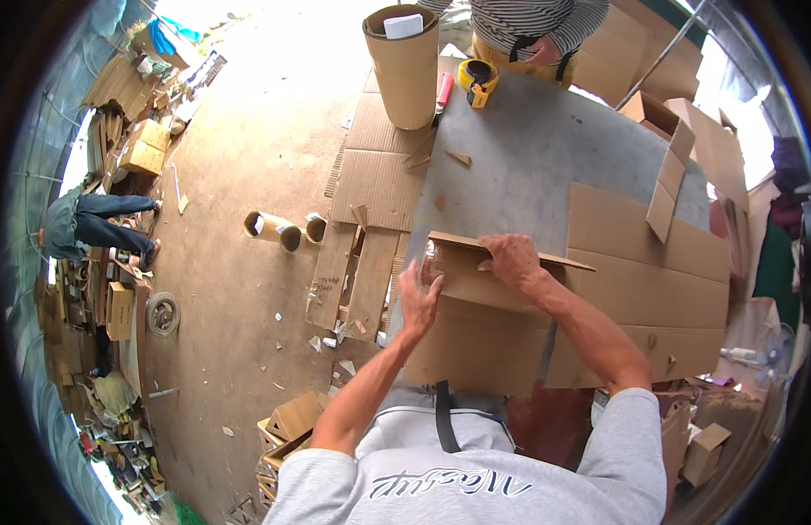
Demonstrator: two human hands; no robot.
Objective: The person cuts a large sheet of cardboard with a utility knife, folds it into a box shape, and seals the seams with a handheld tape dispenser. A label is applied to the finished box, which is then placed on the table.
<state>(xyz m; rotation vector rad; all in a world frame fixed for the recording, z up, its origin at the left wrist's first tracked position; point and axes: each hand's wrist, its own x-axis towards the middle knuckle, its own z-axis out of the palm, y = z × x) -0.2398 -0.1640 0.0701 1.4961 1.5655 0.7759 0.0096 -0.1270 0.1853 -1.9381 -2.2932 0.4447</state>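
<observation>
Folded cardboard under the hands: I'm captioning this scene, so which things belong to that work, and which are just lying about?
In the job:
folded cardboard
right hand, gripping its upper edge
left hand, at its left edge
grey table

Apparently just lying about:
tall cardboard tube
yellow-and-black tool
red-handled tool
short tubes on the floor
coil

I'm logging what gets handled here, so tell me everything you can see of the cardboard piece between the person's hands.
The cardboard piece is plain brown, with a crease running across it and a narrow, flap-like strip along its far edge. A shiny patch, perhaps clear tape, shows near its far left corner. It sits at the near side of the grey table. The right hand grips the far edge; the left hand is at the left side, its contact unclear.
</observation>
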